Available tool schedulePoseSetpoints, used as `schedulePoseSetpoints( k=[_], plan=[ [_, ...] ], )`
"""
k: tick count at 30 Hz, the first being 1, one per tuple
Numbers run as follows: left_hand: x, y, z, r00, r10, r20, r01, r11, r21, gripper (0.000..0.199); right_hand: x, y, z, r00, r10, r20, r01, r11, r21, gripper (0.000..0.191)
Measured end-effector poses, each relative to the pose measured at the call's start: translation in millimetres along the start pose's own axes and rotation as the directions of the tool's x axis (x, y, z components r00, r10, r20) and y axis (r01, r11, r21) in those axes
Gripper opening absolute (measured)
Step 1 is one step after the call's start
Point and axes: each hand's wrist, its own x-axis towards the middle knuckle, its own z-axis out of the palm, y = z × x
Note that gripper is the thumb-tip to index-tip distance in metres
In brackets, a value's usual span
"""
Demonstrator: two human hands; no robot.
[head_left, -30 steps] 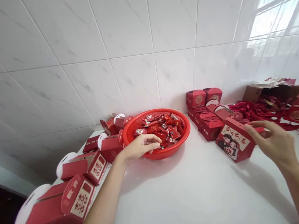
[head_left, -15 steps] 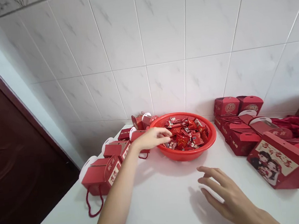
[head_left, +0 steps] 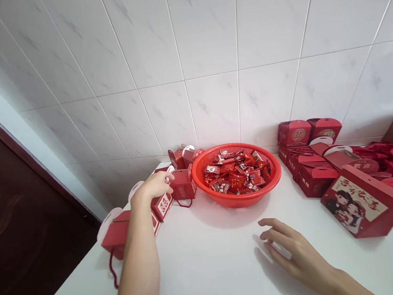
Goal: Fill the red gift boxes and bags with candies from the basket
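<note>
**Left hand over the red boxes, right hand free above the table**

At far left, a red card box (head_left: 116, 233) with a rounded white flap and a twisted cord (head_left: 113, 270) sits partly behind the left forearm. The left hand (head_left: 155, 187) curls its fingers above the lettered box (head_left: 163, 207), whose pale label reads 囍; whether it grips anything cannot be told. Next comes a smaller box (head_left: 182, 185) with a corded handle, just beside the round, red plastic basket (head_left: 238, 201), perforated and heaped with shiny wrapped sweets (head_left: 237, 173). The right hand (head_left: 297, 254), fingers loosely spread and holding nothing, hovers over the smooth white table (head_left: 211, 273). Right of it stands a carton (head_left: 366, 204) showing a cartoon couple under brush-style Chinese characters. Behind, stacked boxes (head_left: 294, 134) bear round gold emblems, near crumpled dark-red cloth (head_left: 392, 158).
</note>
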Motion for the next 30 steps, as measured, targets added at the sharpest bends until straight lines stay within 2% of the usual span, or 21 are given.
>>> schedulePoseSetpoints(
  k=[4,8,10,12,14,15,19,22,24,25,27,30],
  plan=[
    [-7,-1,-7.7,0.999,-0.020,-0.032,0.019,0.999,-0.043,0.054,1,3,-2,0.998,0.047,0.030,-0.048,0.999,0.023,0.025],
    [-43,6,-25.3,0.982,0.061,-0.176,-0.082,0.989,-0.119,0.052,1,5,-2,0.995,0.086,0.051,-0.088,0.994,0.056,0.026],
    [-65,15,-30.9,0.960,0.159,-0.231,-0.196,0.969,-0.149,0.048,2,5,-3,0.991,0.113,0.067,-0.118,0.990,0.082,0.027],
    [-85,29,-30.8,0.916,0.328,-0.229,-0.372,0.910,-0.183,0.042,3,6,-4,0.988,0.136,0.073,-0.143,0.984,0.110,0.028],
    [-100,48,-23.8,0.842,0.504,-0.194,-0.535,0.826,-0.178,0.035,4,7,-5,0.985,0.160,0.067,-0.168,0.977,0.133,0.029],
    [-105,59,-17.8,0.790,0.581,-0.196,-0.610,0.779,-0.144,0.031,5,8,-6,0.983,0.175,0.060,-0.182,0.972,0.146,0.029],
    [-119,104,17.0,0.534,0.809,-0.245,-0.812,0.572,0.115,0.034,9,15,-8,0.970,0.243,0.017,-0.240,0.941,0.240,0.028],
    [-131,126,44.6,0.329,0.940,-0.090,-0.908,0.341,0.243,0.031,9,23,-9,0.954,0.294,-0.062,-0.262,0.916,0.305,0.029],
    [-140,133,59.4,0.228,0.973,0.026,-0.942,0.214,0.258,0.022,9,28,-10,0.936,0.329,-0.126,-0.271,0.902,0.336,0.030],
    [-143,136,64.8,0.198,0.977,0.076,-0.954,0.174,0.245,0.016,8,31,-12,0.925,0.348,-0.150,-0.278,0.893,0.355,0.030],
    [-147,138,70.3,0.164,0.972,0.169,-0.976,0.135,0.170,0.008,8,34,-16,0.906,0.380,-0.188,-0.286,0.875,0.392,0.027],
    [-141,139,65.8,0.147,0.965,0.218,-0.989,0.150,-0.001,0.020,10,33,-27,0.910,0.346,-0.228,-0.243,0.891,0.384,0.022]
  ],
)
